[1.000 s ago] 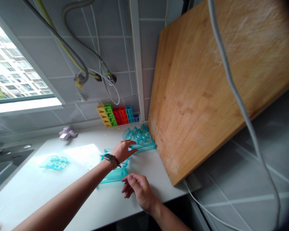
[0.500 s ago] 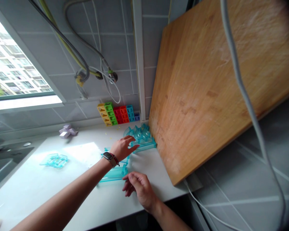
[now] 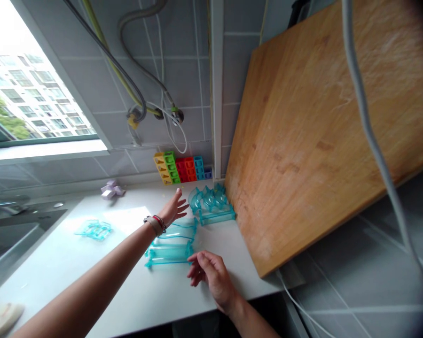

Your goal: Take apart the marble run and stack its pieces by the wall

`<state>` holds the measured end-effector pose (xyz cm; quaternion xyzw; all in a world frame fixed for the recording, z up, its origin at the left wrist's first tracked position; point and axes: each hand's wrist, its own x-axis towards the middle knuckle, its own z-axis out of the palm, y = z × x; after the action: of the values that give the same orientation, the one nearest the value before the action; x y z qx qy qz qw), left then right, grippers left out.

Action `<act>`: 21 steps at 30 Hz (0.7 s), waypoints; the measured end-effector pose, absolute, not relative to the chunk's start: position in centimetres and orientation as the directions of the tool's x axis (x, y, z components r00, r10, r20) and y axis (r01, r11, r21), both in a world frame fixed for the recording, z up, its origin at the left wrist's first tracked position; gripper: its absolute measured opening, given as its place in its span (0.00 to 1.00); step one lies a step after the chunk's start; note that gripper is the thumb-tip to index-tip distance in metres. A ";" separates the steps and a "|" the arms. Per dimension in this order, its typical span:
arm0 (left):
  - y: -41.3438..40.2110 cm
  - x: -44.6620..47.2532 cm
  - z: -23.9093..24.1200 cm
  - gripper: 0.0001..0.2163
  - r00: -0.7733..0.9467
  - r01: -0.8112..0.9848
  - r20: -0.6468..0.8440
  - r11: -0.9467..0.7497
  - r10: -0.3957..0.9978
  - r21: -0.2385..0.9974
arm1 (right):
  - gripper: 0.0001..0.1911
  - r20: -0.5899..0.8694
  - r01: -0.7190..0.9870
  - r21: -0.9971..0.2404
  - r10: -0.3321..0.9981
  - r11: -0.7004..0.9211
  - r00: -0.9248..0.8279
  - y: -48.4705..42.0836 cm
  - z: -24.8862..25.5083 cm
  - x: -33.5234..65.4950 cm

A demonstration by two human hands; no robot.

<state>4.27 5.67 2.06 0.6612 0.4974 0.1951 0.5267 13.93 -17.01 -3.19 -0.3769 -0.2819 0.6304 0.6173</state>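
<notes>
My left hand [image 3: 174,210] hovers over the counter with its fingers spread, nothing in it. Below it lie a clear teal curved plastic panel [image 3: 178,230] and a teal trough-like piece [image 3: 171,253]. My right hand [image 3: 211,277] rests near the right end of that trough, fingers loosely bent and apart, holding nothing I can see. Just right of my left hand stand teal pieces with rounded scallops [image 3: 209,199], and in front of them a long teal bar piece [image 3: 217,215]. A small group of thin teal pieces [image 3: 95,230] lies farther left.
Coloured hollow blocks [image 3: 183,170] stand in a row against the tiled wall. Lilac blocks [image 3: 112,190] sit near the back edge. A large wooden board [image 3: 324,141] leans on the right, a grey hose [image 3: 364,108] crossing it. The sink [image 3: 14,244] is at the left.
My left hand has turned from palm down over the teal pieces to thumb up with fingers spread, pulling back slightly left. My right hand keeps its pose. The view has shifted a little left.
</notes>
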 end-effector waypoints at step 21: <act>-4.9 -11.1 -1.2 0.16 0.171 0.580 0.398 -0.419 0.901 0.699 | 0.26 -0.159 -0.522 -0.850 0.980 -0.074 0.121 -17.1 -4.6 13.7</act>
<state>-11.11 -4.87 -1.25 0.7390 0.5011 0.4042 0.1988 13.72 -17.07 -4.65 -0.4160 -0.2753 0.6032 0.6224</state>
